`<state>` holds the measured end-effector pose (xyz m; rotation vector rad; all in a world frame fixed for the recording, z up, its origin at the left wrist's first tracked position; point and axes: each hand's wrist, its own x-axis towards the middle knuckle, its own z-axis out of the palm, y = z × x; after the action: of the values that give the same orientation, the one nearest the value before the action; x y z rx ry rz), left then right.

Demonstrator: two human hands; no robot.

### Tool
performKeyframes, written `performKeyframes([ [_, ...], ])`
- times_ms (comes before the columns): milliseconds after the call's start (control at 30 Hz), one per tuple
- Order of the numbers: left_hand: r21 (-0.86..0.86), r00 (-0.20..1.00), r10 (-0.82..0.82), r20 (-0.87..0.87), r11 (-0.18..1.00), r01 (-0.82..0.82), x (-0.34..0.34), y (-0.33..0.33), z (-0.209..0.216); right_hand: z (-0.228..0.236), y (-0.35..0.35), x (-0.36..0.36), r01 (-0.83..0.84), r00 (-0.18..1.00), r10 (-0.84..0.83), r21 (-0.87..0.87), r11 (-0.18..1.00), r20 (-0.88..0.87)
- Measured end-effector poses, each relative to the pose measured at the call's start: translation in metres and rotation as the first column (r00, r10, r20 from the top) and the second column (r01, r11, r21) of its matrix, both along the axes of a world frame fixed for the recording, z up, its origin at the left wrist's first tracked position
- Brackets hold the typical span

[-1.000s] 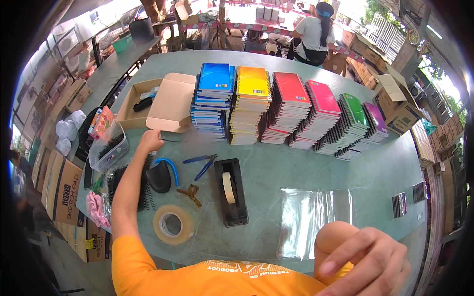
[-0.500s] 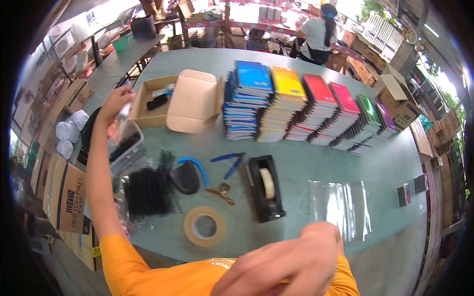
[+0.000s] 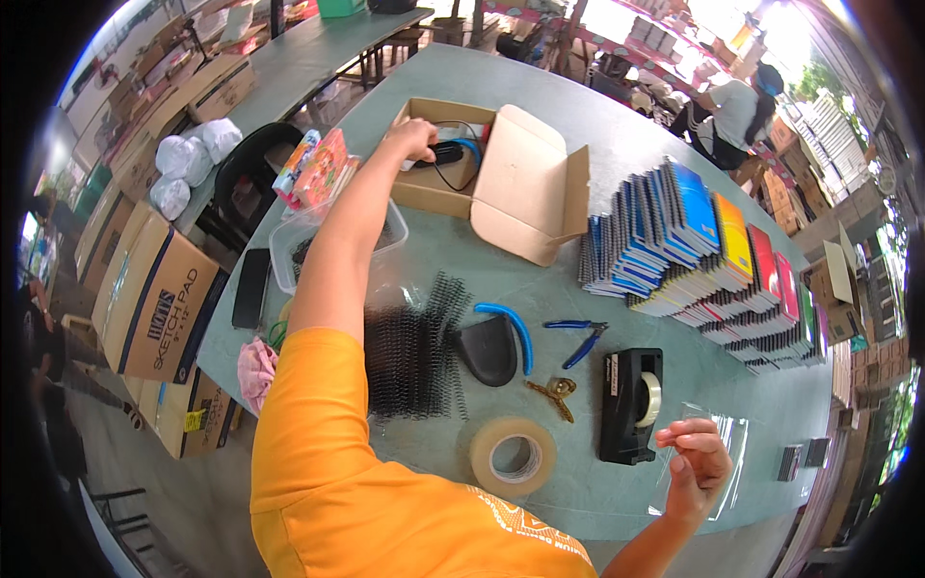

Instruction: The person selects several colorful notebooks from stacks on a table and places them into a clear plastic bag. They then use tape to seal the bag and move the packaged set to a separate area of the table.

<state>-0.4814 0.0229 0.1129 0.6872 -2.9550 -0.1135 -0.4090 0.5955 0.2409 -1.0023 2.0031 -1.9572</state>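
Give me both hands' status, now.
Left hand: fingers curled over the open cardboard box; whether it holds anything cannot be told.
Right hand: open, loosely curled near the black tape dispenser, nothing visible in it.

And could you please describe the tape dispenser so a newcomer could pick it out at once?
On the big green table, find the coloured notebook stacks on the right. Nearer the person, just left of their right hand, sits the tape dispenser. Unlike the wide loose roll lying flat nearby, it is a long black holder with a narrow roll in it.
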Motion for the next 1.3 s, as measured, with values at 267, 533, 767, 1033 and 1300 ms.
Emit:
performKeyframes([
  [267, 0.112, 0.919, -0.2, -0.339, 0.962, 0.251, 0.074, 0.062, -0.002, -0.048, -0.042, -0.032, -0.083, 0.994, 0.071, 0.146, 0.986, 0.088],
  [533, 0.301, 0.759, 0.485, -0.434, 0.872, -0.385, 0.332, 0.007, 0.024, -0.148, -0.131, -0.096, -0.244, 0.847, 0.103, 0.21, 0.947, 0.521],
  [767, 0.618, 0.719, 0.552, -0.421, 0.755, -0.219, 0.385, 0.04, 0.02, -0.204, -0.25, -0.117, -0.018, -0.132, 0.293, -0.298, 0.954, 0.947],
  [1033, 0.574, 0.855, 0.368, -0.365, 0.812, -0.105, 0.291, 0.062, 0.023, -0.236, -0.297, -0.132, 0.289, 0.371, 0.086, -0.203, 0.935, 0.925],
  [1300, 0.614, 0.922, 0.241, -0.303, 0.789, -0.004, 0.194, 0.019, -0.017, -0.213, -0.324, -0.106, 0.441, 0.536, -0.174, -0.098, 0.892, 0.826],
])
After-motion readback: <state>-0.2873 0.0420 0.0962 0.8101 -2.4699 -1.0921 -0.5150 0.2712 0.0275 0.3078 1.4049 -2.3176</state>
